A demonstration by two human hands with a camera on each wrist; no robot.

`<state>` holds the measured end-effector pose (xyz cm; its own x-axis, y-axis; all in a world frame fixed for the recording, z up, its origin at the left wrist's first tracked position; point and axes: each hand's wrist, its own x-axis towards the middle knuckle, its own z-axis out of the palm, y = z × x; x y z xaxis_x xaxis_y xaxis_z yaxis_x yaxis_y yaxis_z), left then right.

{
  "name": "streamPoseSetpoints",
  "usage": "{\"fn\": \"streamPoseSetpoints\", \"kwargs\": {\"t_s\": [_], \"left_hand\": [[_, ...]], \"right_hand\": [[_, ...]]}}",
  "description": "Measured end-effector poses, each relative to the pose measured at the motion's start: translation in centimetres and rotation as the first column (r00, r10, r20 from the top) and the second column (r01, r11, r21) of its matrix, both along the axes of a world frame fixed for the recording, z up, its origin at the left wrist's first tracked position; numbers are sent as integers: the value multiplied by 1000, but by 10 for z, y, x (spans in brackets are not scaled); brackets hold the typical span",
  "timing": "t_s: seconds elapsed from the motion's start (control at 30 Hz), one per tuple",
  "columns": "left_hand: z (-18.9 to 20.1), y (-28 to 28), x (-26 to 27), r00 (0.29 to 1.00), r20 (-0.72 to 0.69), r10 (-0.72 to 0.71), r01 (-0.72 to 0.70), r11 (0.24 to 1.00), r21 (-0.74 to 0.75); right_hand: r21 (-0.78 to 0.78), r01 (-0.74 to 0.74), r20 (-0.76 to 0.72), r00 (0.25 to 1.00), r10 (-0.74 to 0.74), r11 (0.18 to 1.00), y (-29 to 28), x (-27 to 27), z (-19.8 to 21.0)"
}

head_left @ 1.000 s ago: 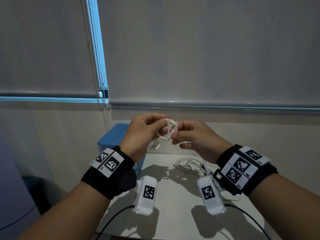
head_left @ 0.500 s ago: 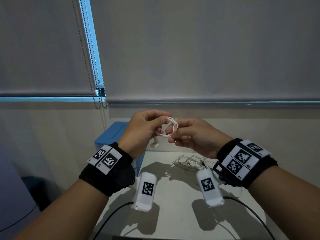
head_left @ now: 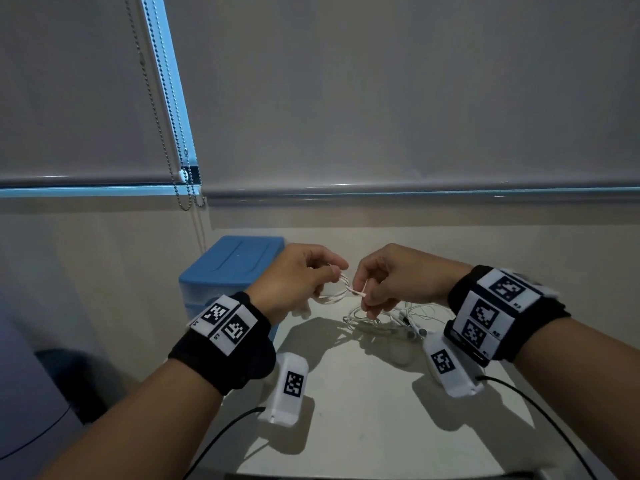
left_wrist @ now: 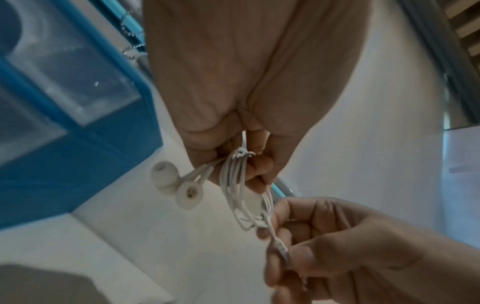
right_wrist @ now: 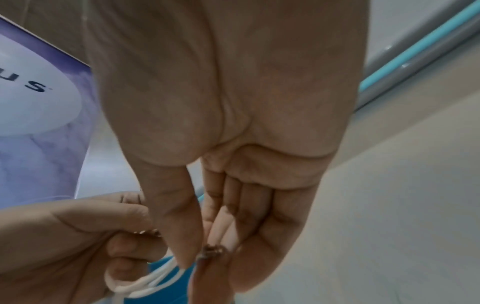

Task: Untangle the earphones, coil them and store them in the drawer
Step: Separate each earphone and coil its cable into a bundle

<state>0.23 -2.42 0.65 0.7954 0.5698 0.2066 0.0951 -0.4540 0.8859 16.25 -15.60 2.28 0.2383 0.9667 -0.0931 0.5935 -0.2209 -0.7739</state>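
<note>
Item: coil of thin white wired earphones (left_wrist: 242,191), held in the air above the pale grey worktop (head_left: 363,403), between both hands and just right of the blue plastic drawer unit with translucent fronts (head_left: 228,268). Hidden or unclear: in the head view most of the coil is covered by the fingers, only a short arc of loops showing; the drawer unit's fronts are cut off behind the left forearm there and appear only blurred in the left wrist view, so whether any drawer stands open cannot be told. In the right wrist view the palm fills the picture and the cable shows only as a few strands at the bottom edge. Left hand (head_left: 298,282): fingers curled, pinching the gathered loops at one side of the coil; two white round earbuds (left_wrist: 176,185) hang out of this grip toward the drawer unit. Right hand (head_left: 391,282): thumb and forefinger pinching the cable's end piece at the opposite side of the coil, remaining fingers curled. Also present: a second, loose tangle of white earphone cables (head_left: 384,318) lying on the worktop under the right hand, apart from the held coil.
</note>
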Motion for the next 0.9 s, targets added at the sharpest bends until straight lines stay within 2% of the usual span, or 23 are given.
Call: {"fn": "streamPoseSetpoints", "kwargs": {"t_s": [0.17,0.4,0.67,0.77,0.9], "left_hand": [[-19,3,12,1000,20,22,-19,988,-153],[-34,14,20,999,-3,40,-39,963,-268],[-56,32,28,983,-143,114,-150,950,-275],[-62,43,30,964,-226,140,-188,960,-208],[-67,52,36,933,-323,159,-216,965,-150]], "right_hand": [[24,69,-143,988,-65,997,19,0,-26],[70,170,-280,949,-144,983,39,7,-45],[-24,290,-349,894,-280,957,65,14,-63],[-66,333,-305,891,-337,941,77,15,-72],[-111,393,-121,906,-405,913,90,13,-81]]}}
